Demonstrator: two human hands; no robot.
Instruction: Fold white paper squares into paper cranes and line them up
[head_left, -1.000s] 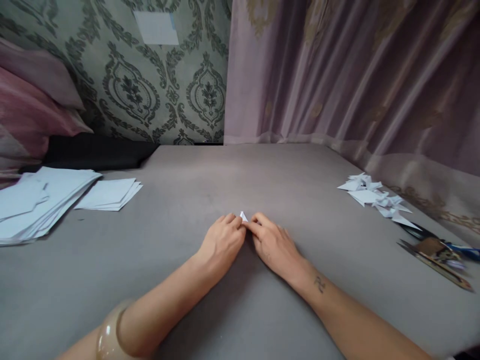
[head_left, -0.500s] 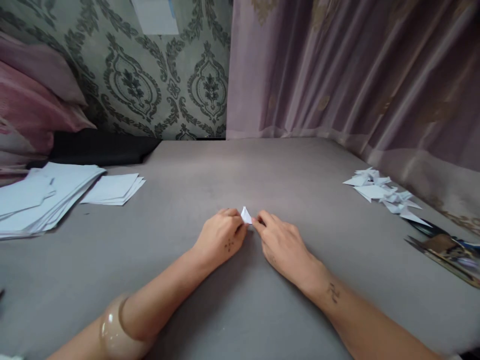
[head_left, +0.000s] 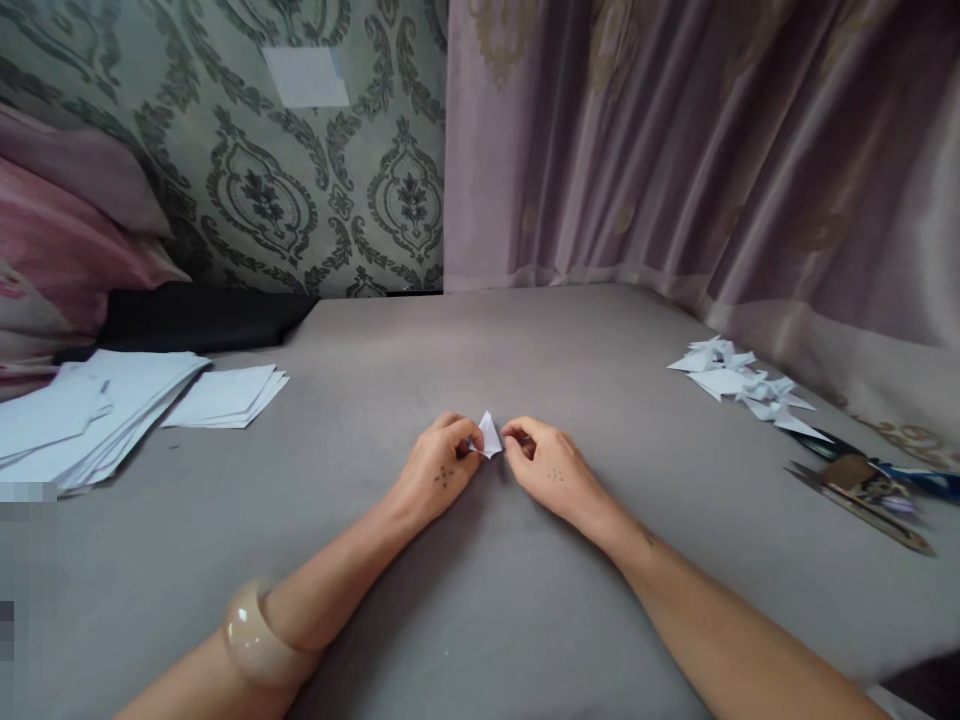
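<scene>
- we have one small folded paper (head_left: 490,437) in work, at the middle of the bench (head_left: 480,350), between our two hands; its narrow tip points to the far side, and we cannot tell whether it rests on the surface or is slightly lifted.
- our left hand (head_left: 444,462) is clamped on the paper's left side, thumb and fingers pinching it near the lower edge.
- our right hand (head_left: 553,465) is curled just beside the right edge, thumb and forefinger tips close together; we cannot tell whether they meet each other or touch the paper.
- the step looks like shaping a fold, so we judge it best to let the left pinch steady the piece while the right fingertips do the fine work.
- we should line up the edges at the tip before pressing, since a piece this small shows any slip.
- a light press first, then a firm one along the whole crease, likely gives a crisp line without tearing the thick layers.
- the loose sheets (head_left: 225,395) at the left and the folded pieces (head_left: 739,382) at the far right lie well apart from our hands, leaving our fingers room to turn the paper.
</scene>
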